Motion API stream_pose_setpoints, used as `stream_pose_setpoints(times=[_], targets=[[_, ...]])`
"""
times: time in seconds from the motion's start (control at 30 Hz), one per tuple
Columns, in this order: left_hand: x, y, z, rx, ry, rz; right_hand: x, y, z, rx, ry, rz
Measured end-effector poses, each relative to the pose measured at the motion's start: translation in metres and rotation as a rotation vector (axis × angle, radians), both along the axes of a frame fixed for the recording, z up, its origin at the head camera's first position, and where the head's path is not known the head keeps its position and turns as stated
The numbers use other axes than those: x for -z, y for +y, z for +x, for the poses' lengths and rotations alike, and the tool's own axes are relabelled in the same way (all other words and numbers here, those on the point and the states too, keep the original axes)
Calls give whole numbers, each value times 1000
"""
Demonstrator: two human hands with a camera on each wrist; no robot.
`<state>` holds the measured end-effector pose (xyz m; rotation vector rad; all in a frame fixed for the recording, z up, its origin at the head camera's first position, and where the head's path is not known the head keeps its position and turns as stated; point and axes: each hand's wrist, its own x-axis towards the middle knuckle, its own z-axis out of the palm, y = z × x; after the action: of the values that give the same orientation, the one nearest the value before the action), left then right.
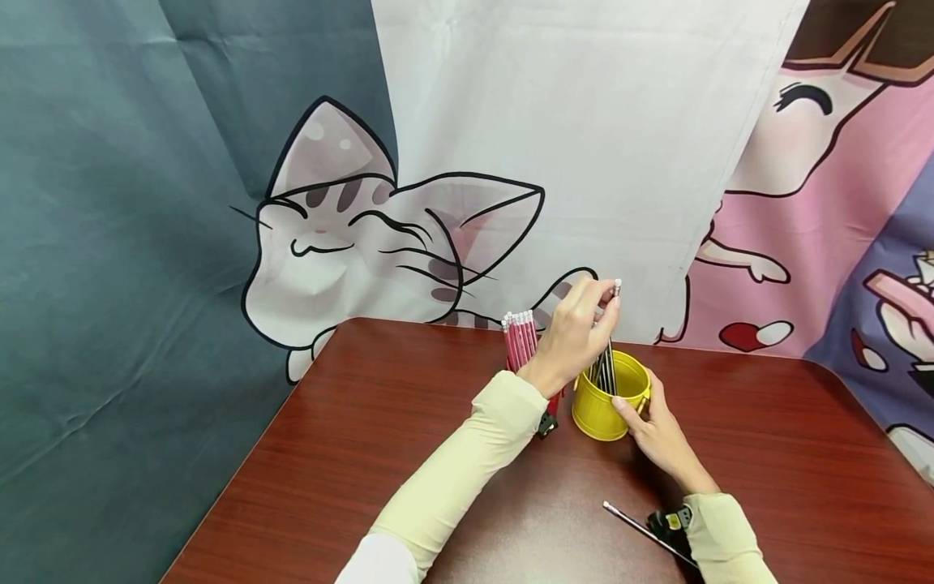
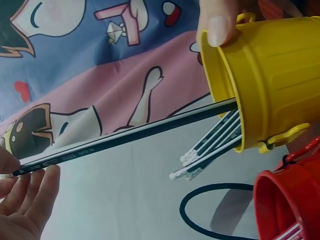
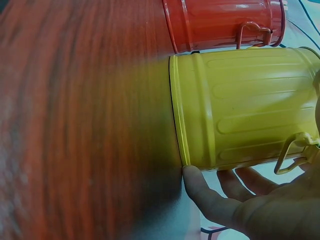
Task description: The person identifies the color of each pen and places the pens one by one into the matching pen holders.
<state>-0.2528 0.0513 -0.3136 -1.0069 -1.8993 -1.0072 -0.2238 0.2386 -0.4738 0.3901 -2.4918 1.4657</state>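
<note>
My left hand (image 1: 576,328) pinches a dark pencil with a light stripe (image 2: 130,132) close to its white-tipped end, above the yellow bucket (image 1: 601,418). The pencil's lower end is hidden inside that bucket. Several similar pencils (image 2: 212,142) lean together in it, white tips outward. My right hand (image 1: 660,430) grips the bucket's right side, thumb over the rim, other fingers along the outer wall near the wire handle (image 3: 290,152). The bucket stands upright on the table.
A red bucket (image 3: 225,22) with several pink pencils (image 1: 520,341) stands just left of the yellow one. One dark pencil (image 1: 642,529) lies on the brown table (image 1: 350,454) near my right wrist. A cartoon-printed cloth (image 1: 584,122) hangs behind the table.
</note>
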Motion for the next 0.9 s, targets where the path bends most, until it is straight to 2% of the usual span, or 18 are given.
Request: stream_pose_setpoints(times=[0.33,0.5,0.73,0.9], targets=[[14,-2,-1,-71,-19,-89,1,0,-1,42,11,52],[22,-3,-1,-72,-50,-101,2,0,-1,43,24,52],[32,-2,-4,-39,-68,-80,2,1,-2,47,28,59],[43,-2,-5,-48,-91,-91,3,1,-2,49,34,61]])
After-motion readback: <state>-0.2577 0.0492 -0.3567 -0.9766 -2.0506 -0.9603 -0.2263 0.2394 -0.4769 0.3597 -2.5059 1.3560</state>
